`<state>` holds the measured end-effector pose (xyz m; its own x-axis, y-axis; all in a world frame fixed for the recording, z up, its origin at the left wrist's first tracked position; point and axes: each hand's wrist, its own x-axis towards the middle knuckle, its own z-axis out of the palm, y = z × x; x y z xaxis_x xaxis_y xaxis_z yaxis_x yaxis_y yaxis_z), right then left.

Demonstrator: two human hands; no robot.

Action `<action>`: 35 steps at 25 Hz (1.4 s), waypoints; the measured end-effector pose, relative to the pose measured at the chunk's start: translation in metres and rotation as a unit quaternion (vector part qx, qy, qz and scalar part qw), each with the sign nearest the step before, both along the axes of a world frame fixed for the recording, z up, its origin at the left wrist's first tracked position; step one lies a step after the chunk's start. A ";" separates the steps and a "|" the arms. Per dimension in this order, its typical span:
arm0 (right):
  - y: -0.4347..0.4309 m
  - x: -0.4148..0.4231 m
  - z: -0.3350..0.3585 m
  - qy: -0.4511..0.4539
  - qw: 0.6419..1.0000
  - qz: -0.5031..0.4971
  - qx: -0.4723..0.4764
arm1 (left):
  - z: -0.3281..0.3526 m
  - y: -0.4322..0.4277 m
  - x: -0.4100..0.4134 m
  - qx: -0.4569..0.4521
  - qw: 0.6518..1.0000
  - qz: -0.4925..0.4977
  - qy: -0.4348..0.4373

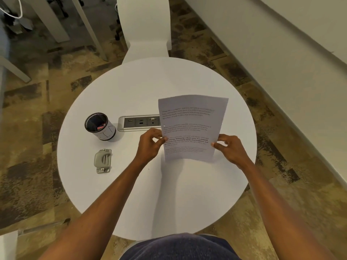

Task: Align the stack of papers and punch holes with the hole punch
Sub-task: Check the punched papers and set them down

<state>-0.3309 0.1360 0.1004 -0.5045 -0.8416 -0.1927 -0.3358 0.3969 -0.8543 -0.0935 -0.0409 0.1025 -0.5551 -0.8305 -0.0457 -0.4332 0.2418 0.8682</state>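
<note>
Papers (191, 128) pinched upright by left hand (150, 143) & right hand (230, 147), being squared; punch (103, 160) untouched, holes not yet made.

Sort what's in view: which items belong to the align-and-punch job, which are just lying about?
Job:
- stack of papers, held upright by its side edges in the left hand and right hand
- hole punch, untouched on the round table

Lying about:
- mesh pen cup
- socket panel set in the table, partly behind the papers
- white chair
</note>
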 end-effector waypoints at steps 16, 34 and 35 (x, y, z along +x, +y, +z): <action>-0.010 -0.004 0.015 -0.082 0.993 -0.043 -0.067 | 0.006 -0.004 -0.012 0.052 0.996 0.011 0.068; 0.075 -0.027 -0.023 -0.173 0.959 -0.225 0.022 | -0.035 0.074 -0.056 0.356 0.932 0.060 0.004; 0.077 -0.025 -0.029 -0.175 0.956 -0.233 0.036 | -0.039 0.079 -0.057 0.361 0.930 0.065 -0.005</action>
